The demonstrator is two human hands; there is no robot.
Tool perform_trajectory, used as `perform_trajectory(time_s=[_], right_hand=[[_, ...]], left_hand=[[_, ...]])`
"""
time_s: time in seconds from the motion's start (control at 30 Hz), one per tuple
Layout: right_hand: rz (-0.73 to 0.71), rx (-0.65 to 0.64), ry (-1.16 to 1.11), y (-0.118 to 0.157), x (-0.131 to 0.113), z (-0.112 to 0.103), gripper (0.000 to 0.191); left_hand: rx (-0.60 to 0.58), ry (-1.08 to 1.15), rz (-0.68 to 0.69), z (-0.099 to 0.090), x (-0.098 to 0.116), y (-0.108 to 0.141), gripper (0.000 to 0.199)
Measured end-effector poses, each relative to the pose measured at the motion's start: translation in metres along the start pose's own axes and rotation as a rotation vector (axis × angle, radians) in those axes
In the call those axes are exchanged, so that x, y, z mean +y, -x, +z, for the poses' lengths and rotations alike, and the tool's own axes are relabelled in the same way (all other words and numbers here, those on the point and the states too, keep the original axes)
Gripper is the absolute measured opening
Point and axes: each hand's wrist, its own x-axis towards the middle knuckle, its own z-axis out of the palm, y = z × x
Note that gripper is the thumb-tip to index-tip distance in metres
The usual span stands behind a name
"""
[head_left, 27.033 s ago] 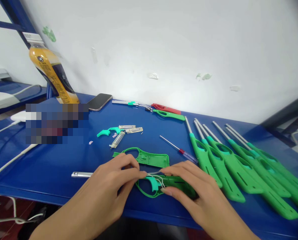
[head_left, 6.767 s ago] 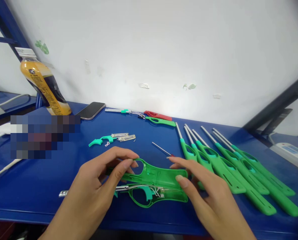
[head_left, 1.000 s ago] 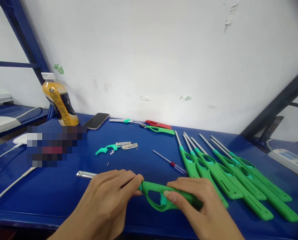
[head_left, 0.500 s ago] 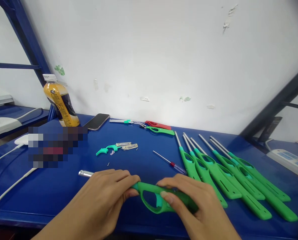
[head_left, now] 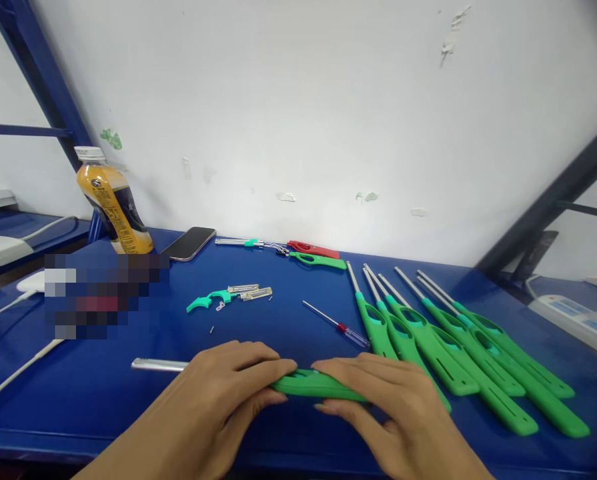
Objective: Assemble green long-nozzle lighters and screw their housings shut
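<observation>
Both hands hold one green lighter [head_left: 311, 385] level above the blue table's front part. My left hand [head_left: 238, 393] is closed round its front end, and the silver tube sticks out to the left. My right hand [head_left: 383, 400] pinches the handle between thumb and fingers and hides its rear end. The lighter's narrow edge faces the camera. Beyond the hands lie teal trigger pieces [head_left: 221, 298], clear plastic parts [head_left: 256, 293] and a screwdriver [head_left: 345, 330] with a red and clear handle.
Several green lighters [head_left: 458, 360] lie side by side at the right. Along the wall are a red lighter [head_left: 313, 249], another green one [head_left: 321, 261], metal tubes [head_left: 233, 243] and a phone [head_left: 191, 243]. A yellow bottle [head_left: 113, 203] and white cables [head_left: 21, 370] are at the left.
The held lighter has been rolled, so its trigger loop no longer faces the camera. More of its silver tube shows at the left. The view has shifted slightly.
</observation>
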Motion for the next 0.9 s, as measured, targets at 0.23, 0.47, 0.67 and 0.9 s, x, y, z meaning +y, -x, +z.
perform_trajectory(time_s=[0.23, 0.47, 0.67, 0.9], right_hand=[[0.093, 0.011, 0.021, 0.003, -0.01, 0.007, 0.038], [0.292, -0.098, 0.08, 0.009, 0.006, 0.024, 0.03], [0.235, 0.038, 0.261, 0.002, 0.032, 0.018, 0.033], [0.223, 0.063, 0.434, 0.009, 0.061, 0.027, 0.028]], left_hand=[[-0.01, 0.039, 0.027, -0.011, 0.006, -0.011, 0.032], [-0.159, 0.121, -0.18, -0.002, -0.002, -0.018, 0.042], [-0.142, 0.007, -0.266, 0.009, -0.026, -0.017, 0.039], [-0.135, -0.05, -0.261, 0.012, -0.032, -0.019, 0.04]])
